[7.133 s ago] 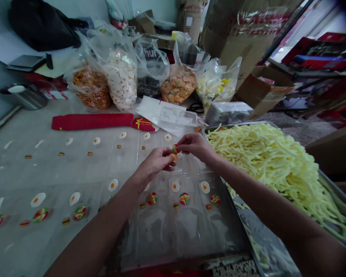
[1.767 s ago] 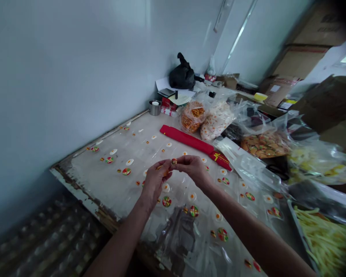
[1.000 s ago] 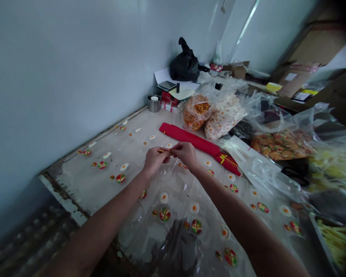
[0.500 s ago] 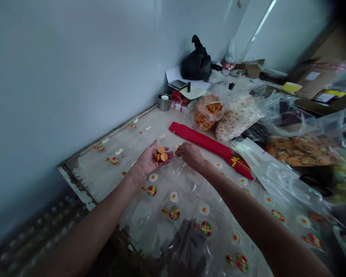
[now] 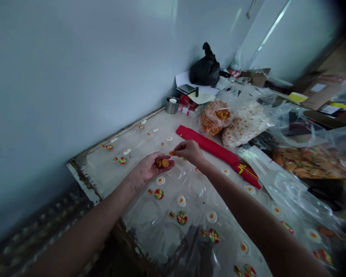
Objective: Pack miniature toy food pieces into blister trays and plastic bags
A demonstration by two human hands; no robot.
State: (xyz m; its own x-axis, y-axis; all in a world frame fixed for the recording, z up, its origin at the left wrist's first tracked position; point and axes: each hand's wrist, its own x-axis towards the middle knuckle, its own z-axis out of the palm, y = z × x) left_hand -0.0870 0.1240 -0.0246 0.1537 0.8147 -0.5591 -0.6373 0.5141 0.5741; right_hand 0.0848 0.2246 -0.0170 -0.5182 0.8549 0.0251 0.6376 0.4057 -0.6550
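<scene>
Cupping several orange bun-shaped discs (image 5: 165, 164) in the left hand (image 5: 150, 165), palm up, fingers loosely bent. Pinching a single orange disc (image 5: 172, 153) between thumb and fingertips of the right hand (image 5: 189, 151), just beside the left fingertips and above the tabletop. Reaching out bare-armed before a plain pale wall (image 5: 89, 57). Leaning over a table (image 5: 102, 171), chipped and worn along its near left edge, with clear plastic sheeting (image 5: 170, 238) spread across much of it. Facing, toward the far right, a clear bag of bun-shaped pieces (image 5: 311, 161), a clear bag of fried-egg pieces (image 5: 245, 126), a clear bag of orange-brown pieces (image 5: 213, 117) and, farther back near the wall, a knotted black bag (image 5: 204, 72). Just past the right hand, meeting a long red cardboard sleeve (image 5: 210, 146) with yellow markings, laid flat at a slant. Near the wall, finding a metal cup (image 5: 172, 108) with something white inside. Below, looking down on loose rows of small fried-egg shapes (image 5: 211, 216), pizza-like rounds (image 5: 182, 218) and, smallest, tiny burger shapes (image 5: 172, 215) beside the rounds.
</scene>
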